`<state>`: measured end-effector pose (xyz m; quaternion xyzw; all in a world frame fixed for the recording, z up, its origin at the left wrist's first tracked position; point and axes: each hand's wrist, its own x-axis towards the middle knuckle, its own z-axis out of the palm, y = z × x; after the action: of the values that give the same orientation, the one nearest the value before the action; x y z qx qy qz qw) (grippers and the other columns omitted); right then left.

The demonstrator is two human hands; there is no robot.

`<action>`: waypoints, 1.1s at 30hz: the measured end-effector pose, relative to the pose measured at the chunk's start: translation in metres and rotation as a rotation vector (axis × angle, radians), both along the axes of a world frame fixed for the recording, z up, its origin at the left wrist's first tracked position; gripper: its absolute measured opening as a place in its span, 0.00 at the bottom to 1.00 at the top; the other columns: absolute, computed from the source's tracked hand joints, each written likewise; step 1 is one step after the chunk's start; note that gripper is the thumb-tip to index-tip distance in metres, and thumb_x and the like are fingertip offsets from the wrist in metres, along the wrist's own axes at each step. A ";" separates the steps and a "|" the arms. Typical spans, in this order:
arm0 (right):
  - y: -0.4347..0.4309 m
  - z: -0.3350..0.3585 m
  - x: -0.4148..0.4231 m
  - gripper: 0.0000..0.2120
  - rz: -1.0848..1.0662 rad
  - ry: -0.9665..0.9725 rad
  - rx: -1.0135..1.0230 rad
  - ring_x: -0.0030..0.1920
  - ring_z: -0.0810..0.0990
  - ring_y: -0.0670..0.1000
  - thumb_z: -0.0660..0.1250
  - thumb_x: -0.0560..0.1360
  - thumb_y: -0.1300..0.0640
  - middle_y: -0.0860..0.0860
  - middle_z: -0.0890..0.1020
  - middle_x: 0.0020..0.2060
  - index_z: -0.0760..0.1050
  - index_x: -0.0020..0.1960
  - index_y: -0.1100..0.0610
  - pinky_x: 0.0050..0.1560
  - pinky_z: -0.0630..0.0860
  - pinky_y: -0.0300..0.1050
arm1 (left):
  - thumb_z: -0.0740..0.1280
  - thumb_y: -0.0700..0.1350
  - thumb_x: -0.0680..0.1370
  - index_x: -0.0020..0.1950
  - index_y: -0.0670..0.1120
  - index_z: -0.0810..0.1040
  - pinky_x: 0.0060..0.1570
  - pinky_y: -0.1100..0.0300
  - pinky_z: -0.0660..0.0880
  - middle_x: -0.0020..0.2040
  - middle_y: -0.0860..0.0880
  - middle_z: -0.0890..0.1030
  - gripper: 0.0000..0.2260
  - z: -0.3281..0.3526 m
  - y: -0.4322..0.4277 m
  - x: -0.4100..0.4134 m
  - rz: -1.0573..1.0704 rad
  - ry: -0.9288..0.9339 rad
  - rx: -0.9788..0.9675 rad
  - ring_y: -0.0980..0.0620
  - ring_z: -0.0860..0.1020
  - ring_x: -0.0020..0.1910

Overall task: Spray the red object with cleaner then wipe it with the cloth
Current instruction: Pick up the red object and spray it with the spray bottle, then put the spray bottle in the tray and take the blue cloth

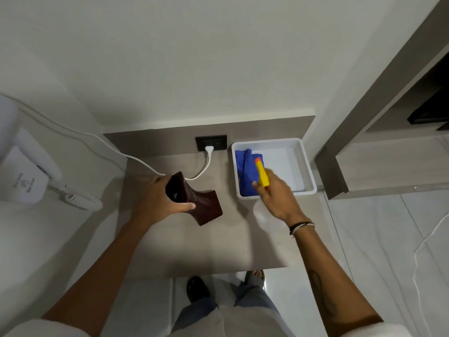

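**Both hands loaded at the table**

Left hand grips the red object, tilted above the table. Right hand clutches the sprayer, nozzle up. Beyond it, the cloth lies in the tray.

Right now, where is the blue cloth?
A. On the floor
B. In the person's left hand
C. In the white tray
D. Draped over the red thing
C: the blue cloth lies bunched inside the white tray, at its left end, partly behind the yellow spray bottle in the right hand.
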<state>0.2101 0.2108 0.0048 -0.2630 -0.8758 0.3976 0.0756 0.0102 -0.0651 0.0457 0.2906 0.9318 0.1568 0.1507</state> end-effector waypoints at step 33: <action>0.056 -0.043 -0.044 0.33 -0.272 0.313 0.296 0.84 0.61 0.49 0.66 0.85 0.44 0.51 0.65 0.83 0.59 0.84 0.52 0.83 0.66 0.48 | 0.83 0.66 0.58 0.79 0.45 0.71 0.65 0.42 0.78 0.71 0.42 0.71 0.55 -0.015 0.038 0.038 -0.073 0.124 -0.058 0.39 0.72 0.70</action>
<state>0.1660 0.2671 -0.0379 -0.2999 -0.8587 0.2868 0.3008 0.0478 -0.0276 0.0302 0.3291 0.9323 0.1057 0.1069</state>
